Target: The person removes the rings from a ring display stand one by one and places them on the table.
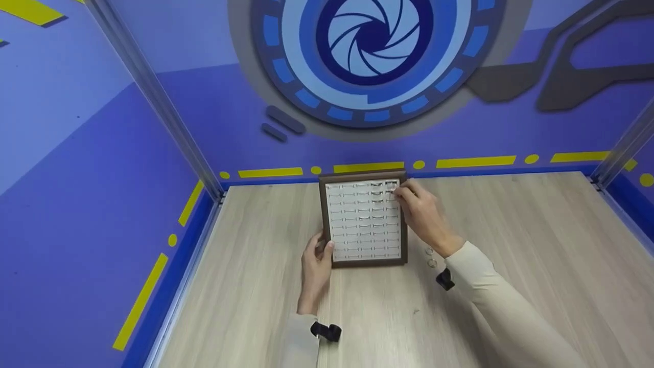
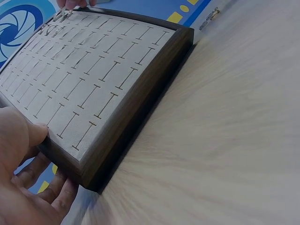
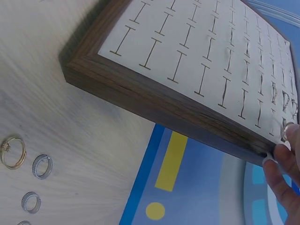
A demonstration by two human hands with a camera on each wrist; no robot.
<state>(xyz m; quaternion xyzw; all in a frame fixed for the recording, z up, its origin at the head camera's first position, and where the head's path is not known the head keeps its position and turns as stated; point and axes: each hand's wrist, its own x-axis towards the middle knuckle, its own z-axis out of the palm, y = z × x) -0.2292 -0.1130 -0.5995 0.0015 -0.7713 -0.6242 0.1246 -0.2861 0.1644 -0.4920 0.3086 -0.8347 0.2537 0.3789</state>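
A ring display board (image 1: 364,240) with a dark wooden frame and a white slotted pad leans up at the back of the table. My left hand (image 1: 317,263) grips its lower left edge, the thumb (image 2: 38,134) on the front and the fingers behind. At the upper right of the pad, my right hand (image 1: 423,210) pinches a silver ring (image 3: 284,132) that stands at one of the slots. Several rings (image 1: 377,193) sit in slots beside and above those fingers. Most other slots hold nothing.
Loose rings lie on the wooden table right of the board, among them a gold ring (image 3: 19,165) and a silver ring (image 3: 42,167). A blue patterned wall (image 1: 286,153) rises close behind the board, with another panel (image 1: 117,204) on the left.
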